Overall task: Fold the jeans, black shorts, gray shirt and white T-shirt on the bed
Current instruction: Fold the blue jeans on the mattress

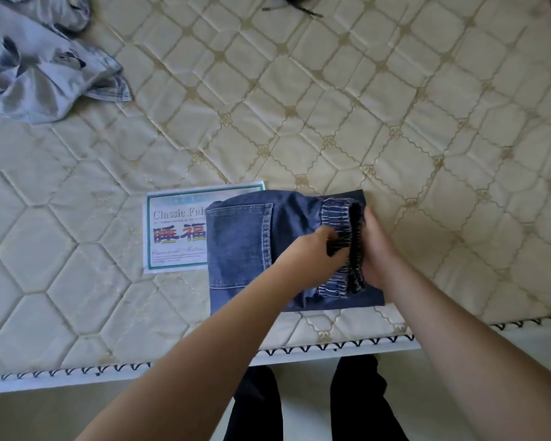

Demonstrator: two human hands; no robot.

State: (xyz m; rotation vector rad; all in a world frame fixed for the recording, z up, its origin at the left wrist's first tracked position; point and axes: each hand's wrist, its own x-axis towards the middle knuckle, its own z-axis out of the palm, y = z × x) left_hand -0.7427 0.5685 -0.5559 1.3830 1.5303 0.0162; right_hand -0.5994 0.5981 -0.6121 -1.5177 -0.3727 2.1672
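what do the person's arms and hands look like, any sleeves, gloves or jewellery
Both forearms are bare right to the frame edges, so no sleeves show. The left hand and right hand wear no gloves, and no watch, bracelet or ring can be seen on the wrists or the visible fingers. The only clothing in view is dark trousers below the bed edge.

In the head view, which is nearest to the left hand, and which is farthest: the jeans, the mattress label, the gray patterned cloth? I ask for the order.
1. The jeans: the left hand grips their waistband, near the bed's front edge.
2. The mattress label: just left of the jeans, partly under them.
3. The gray patterned cloth: far upper left corner.
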